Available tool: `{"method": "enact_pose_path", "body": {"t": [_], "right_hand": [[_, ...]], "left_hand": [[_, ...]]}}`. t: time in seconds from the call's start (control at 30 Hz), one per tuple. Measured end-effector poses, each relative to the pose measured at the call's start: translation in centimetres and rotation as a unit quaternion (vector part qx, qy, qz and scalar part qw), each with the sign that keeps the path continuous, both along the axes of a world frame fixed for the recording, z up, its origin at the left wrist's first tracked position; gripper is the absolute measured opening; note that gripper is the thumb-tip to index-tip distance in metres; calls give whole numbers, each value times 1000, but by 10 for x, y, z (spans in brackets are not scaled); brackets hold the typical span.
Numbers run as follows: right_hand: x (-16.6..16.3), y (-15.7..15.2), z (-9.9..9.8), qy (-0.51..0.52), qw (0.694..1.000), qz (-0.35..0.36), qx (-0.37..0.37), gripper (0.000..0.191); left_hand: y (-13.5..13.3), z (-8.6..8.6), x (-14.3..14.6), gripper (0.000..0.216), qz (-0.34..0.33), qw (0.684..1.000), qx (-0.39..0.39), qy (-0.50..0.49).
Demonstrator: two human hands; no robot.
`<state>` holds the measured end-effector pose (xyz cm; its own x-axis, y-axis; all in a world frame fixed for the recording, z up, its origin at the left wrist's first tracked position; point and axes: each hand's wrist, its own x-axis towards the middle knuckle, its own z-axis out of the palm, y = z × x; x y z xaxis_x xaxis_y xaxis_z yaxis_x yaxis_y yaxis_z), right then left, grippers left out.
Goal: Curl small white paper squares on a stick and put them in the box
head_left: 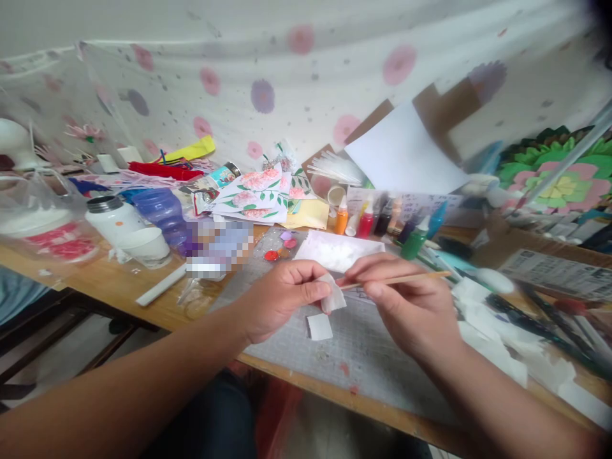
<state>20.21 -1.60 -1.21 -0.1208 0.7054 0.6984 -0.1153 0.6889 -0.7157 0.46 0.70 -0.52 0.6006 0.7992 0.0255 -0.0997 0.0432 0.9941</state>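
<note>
Fingers of left hand pinch paper scrap | right hand fingers grip thin stick

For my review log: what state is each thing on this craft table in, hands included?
left hand: fingers pinched on the paper scrap.
right hand: gripping the wooden stick, its end by that scrap.
second scrap: lying loose on the mat.
white jar: upright, lid on.
white cup: upright.
orange bottle: upright, capped.
green bottle: leaning, capped.
</note>
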Motion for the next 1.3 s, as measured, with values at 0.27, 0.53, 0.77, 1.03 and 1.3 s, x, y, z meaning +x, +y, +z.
{"method": "enact_pose_path", "body": {"t": [0.27,0.53,0.77,1.03,1.3], "right_hand": [[0,-1,1,3,1000,-10,1,18],[-1,-2,3,-4,1000,-16,7,18],[0,-2,5,-20,999,-22,10,19],[0,-1,6,-41,998,-39,21,16],[-2,-4,10,-89,989,-102,65,16]], "left_hand": [[-1,2,5,26,-13,999,-39,-30],[-1,2,6,27,-12,998,-52,-29],[-1,1,5,28,-7,999,-37,-19],[0,1,5,27,-8,1000,12,6],[0,1,5,24,29,993,92,73]]}}
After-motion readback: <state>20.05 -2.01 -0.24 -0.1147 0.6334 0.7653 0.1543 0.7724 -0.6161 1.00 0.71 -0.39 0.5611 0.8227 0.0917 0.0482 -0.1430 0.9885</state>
